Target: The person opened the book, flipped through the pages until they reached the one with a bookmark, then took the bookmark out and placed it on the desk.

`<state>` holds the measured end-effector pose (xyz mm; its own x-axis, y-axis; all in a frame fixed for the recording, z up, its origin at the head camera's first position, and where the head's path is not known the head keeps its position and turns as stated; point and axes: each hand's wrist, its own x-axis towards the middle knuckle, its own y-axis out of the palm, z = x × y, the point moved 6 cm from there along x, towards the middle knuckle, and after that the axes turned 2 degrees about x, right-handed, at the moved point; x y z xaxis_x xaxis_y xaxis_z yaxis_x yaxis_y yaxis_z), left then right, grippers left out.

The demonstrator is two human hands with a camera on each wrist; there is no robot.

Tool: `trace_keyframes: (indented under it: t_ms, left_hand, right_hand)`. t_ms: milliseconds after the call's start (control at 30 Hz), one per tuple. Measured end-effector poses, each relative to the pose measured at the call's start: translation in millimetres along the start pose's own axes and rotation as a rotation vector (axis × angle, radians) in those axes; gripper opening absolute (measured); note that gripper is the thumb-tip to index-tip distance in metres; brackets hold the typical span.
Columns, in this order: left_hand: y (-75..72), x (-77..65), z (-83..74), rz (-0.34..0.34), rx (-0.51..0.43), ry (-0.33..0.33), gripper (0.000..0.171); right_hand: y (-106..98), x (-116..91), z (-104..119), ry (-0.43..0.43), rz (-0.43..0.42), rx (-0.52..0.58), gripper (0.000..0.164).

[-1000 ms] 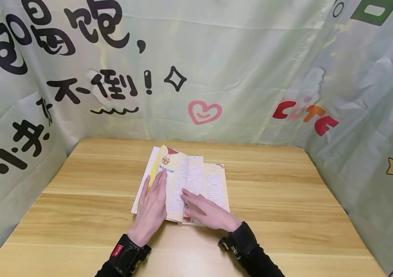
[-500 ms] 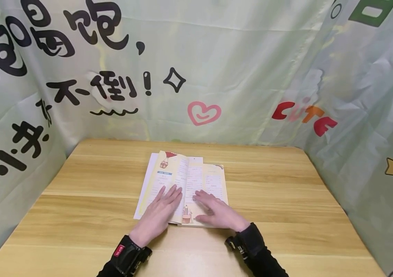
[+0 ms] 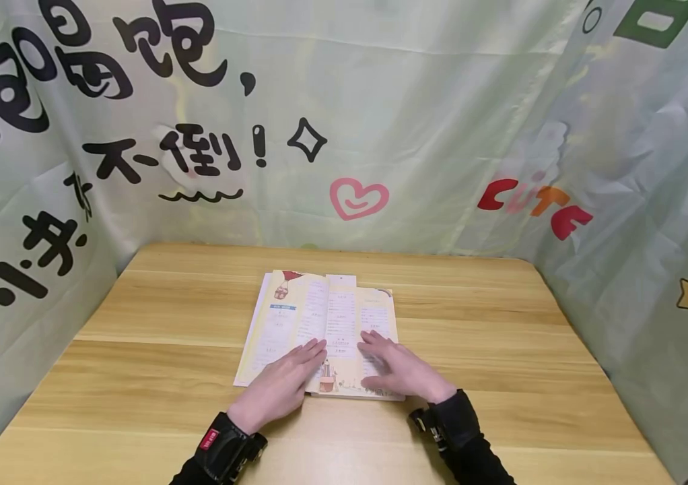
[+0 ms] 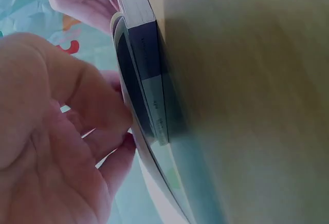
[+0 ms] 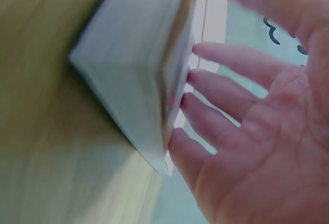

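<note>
An open book [image 3: 283,330] lies on the wooden table, its cream pages printed with text and small coloured drawings. Across the lower left page, close to the fold, my left hand [image 3: 280,384] rests with extended fingers. My right hand [image 3: 401,370] touches the lower right page, fingers spread and thumb apart. In the left wrist view the dark-and-grey spine [image 4: 146,54] shows, with the left cover curving away from it under my fingers. The right wrist view has the thick page block [image 5: 123,85] beside my fingertips [image 5: 177,136] on the page.
The wooden table [image 3: 501,337] extends on all sides of the book. A pale printed cloth [image 3: 441,135] with black characters, a pink heart and a star hangs behind and at both sides. Black bands with small cameras sit on both wrists.
The left page, raised a second ago, now lies flatter to the left. My left hand has moved down and right to the fold; my right hand has slid rightward over the right page.
</note>
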<state>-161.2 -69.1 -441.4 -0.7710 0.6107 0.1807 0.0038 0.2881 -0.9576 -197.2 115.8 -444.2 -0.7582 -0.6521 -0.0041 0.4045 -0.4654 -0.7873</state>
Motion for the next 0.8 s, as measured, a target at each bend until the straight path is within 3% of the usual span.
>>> trace_keyframes:
  t_ms: [167, 300, 567, 800]
  left_hand:
    - [-0.1, 0.6, -1.5, -0.009, -0.031, -0.044, 0.047]
    - [0.5, 0.9, -3.8, -0.018, -0.043, -0.066, 0.053]
    - [2.4, 0.6, -5.8, 0.007, -0.038, -0.084, 0.063]
    - [2.5, 1.6, -6.9, -0.001, -0.018, -0.075, 0.062]
  right_hand:
    - [2.5, -1.4, 3.1, -0.014, 0.069, -0.06, 0.078]
    - [4.7, -2.8, 5.1, -0.044, 0.109, -0.087, 0.084]
    - [4.7, -4.3, 5.6, -0.087, 0.123, -0.097, 0.08]
    - [3.8, -5.7, 3.7, -0.09, 0.134, -0.085, 0.076]
